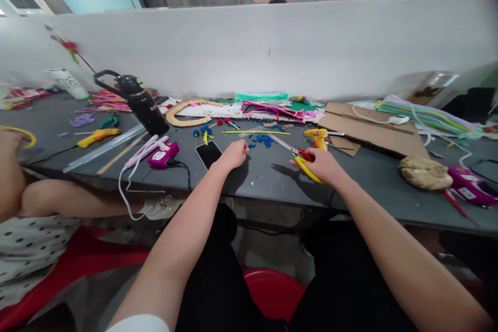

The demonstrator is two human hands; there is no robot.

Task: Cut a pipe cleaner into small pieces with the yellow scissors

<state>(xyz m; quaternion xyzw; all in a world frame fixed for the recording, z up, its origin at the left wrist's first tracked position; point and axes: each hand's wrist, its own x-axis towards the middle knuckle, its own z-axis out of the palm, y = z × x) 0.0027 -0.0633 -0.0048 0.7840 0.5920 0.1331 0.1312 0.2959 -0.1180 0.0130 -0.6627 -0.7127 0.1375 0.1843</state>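
Scissors: metal blades, yellow-and-red handles gripped by our right hand
Long axis: slanting, tips forward-left of that hand
Left hand: curled; contents unclear

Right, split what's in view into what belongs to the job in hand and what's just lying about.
Apparently in use: scissors in the right hand; small blue pieces by the left hand.

Seemingly just lying about: black bottle; phone; cardboard; purple box.

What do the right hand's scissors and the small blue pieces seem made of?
Scissors: probably metal blades, from grey sheen; handles likely smooth plastic, bright yellow and red. Blue pieces: perhaps chenille, matte-looking, but too small to confirm.
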